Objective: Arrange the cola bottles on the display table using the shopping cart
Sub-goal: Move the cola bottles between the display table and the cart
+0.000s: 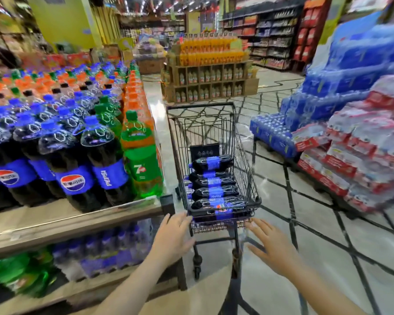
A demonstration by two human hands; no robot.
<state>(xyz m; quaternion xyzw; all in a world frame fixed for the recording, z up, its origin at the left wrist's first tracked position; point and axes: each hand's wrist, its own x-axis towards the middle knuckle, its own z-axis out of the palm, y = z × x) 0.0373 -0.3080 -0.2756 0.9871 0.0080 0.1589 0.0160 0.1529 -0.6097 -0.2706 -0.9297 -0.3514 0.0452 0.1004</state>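
Cart (214, 133) beside display table (77, 220), blurred packs (355, 133) right, seemingly water

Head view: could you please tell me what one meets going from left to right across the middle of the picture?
Cola bottles on the display table → green 7Up bottle → shopping cart loaded with cola bottles → blue shrink-wrapped packs → red and white packs.

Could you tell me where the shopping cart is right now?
The shopping cart stands centre frame, right of the display table, just beyond both open hands.
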